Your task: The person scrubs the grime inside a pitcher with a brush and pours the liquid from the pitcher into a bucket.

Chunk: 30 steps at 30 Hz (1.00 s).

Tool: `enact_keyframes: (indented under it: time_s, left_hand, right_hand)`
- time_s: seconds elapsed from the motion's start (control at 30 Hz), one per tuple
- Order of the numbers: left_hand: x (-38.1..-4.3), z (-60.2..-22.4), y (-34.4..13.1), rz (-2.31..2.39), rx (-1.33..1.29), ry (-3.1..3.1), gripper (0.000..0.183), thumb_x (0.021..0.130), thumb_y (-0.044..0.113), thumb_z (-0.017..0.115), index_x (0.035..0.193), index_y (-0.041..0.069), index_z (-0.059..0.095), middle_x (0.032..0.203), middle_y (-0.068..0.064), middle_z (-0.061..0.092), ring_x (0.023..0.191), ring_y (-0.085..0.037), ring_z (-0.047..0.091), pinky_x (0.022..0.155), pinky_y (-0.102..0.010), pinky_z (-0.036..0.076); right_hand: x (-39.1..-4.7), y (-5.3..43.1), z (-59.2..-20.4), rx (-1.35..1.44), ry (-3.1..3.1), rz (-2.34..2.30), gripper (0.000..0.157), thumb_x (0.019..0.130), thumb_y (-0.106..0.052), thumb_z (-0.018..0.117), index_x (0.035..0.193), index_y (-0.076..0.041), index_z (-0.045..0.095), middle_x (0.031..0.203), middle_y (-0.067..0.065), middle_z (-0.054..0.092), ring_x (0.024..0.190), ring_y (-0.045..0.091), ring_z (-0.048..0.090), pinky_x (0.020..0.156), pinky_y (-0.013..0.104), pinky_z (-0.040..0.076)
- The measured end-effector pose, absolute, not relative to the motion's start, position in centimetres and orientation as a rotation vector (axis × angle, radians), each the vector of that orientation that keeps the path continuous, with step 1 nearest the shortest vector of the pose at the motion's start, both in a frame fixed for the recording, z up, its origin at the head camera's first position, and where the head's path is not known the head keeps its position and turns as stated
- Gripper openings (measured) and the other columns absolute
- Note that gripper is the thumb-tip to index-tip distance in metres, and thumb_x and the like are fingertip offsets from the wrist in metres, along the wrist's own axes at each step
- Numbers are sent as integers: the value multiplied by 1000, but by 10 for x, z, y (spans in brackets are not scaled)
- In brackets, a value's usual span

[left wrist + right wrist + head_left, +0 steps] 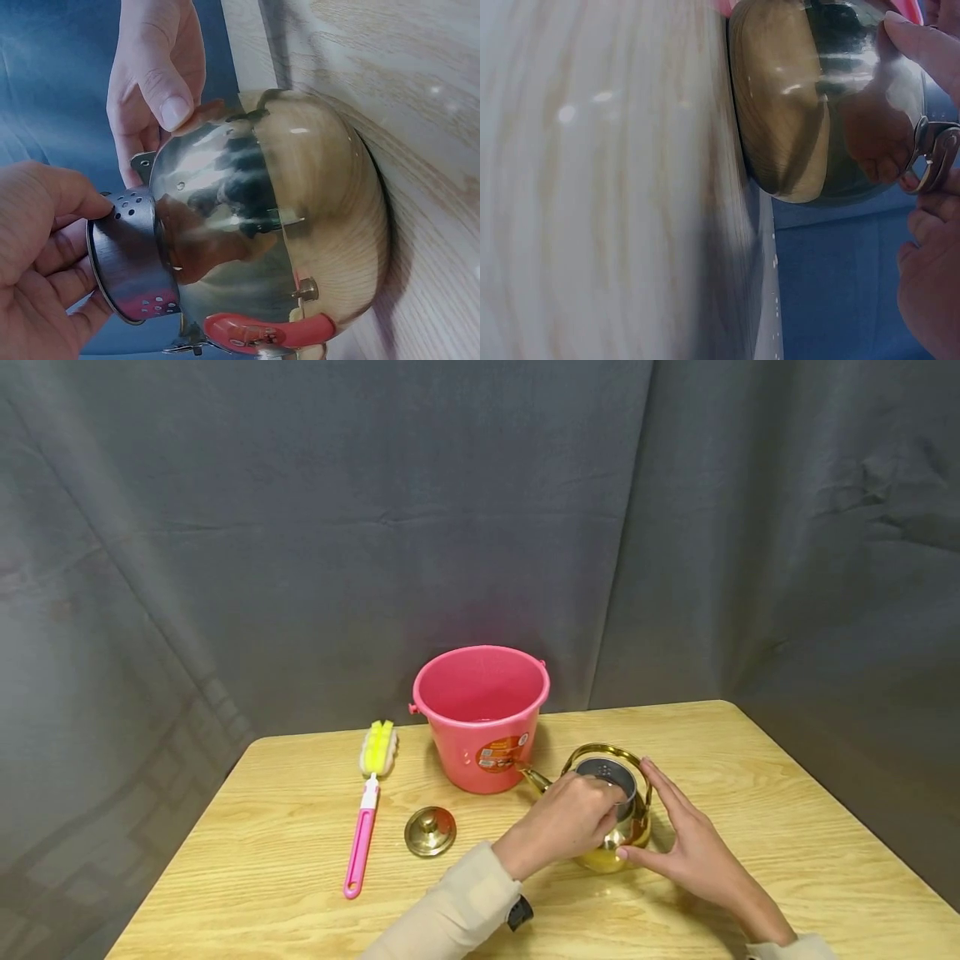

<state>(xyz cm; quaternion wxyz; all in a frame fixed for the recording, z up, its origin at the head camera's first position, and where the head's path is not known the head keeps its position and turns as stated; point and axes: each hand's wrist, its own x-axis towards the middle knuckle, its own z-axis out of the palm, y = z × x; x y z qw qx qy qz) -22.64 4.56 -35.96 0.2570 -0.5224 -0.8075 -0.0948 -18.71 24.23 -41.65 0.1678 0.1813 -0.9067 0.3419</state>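
Observation:
A shiny gold teapot [637, 831] stands upright on the table, its spout towards the bucket and its hoop handle [600, 748] raised. My left hand [573, 814] pinches the rim of a perforated metal tea strainer [135, 255] between thumb and fingers. The strainer sticks partly out of the teapot's mouth; its lower end is hidden inside. My right hand [693, 852] holds the teapot's side, with its thumb [172, 109] on the body and its fingers by the handle bracket [930, 154]. The round gold lid [430, 832] lies knob up, left of the teapot.
A pink bucket [480, 727] with an orange label stands behind the spout. On the left lies a cleaning brush [363, 835] with a pink handle and a yellow and white sponge head. Grey curtains surround the wooden table [262, 843].

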Motion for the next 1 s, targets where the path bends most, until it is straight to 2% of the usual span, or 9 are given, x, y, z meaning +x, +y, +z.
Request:
enact_keyframes:
  time_s: [0.3,0.73,1.0]
  left_hand:
    - [-223,-359,44,-237,-1345,-2175,13,78,15,60,90,15,66,75,9,62,69,-1,56,65,-18,42]
    - [-220,-357,40,-316,-1261,-2159,15,77,14,60,91,14,67,81,7,64,71,-4,55,70,-17,42]
    - [-220,-350,33,-405,-1213,-2170,13,75,11,60,86,12,67,77,8,62,68,-2,52,65,-17,41]
  right_hand:
    - [-187,241,-418,530,-2576,978,106,62,-38,78,143,-27,10,146,1,15,123,37,26,85,61,28]
    - [-188,242,-420,512,-2577,966,106,62,-40,78,143,-28,11,145,1,15,123,36,26,86,60,29]
    - [-188,242,-418,484,-2590,961,107,60,-44,78,142,-29,10,146,0,14,124,36,26,86,62,27]
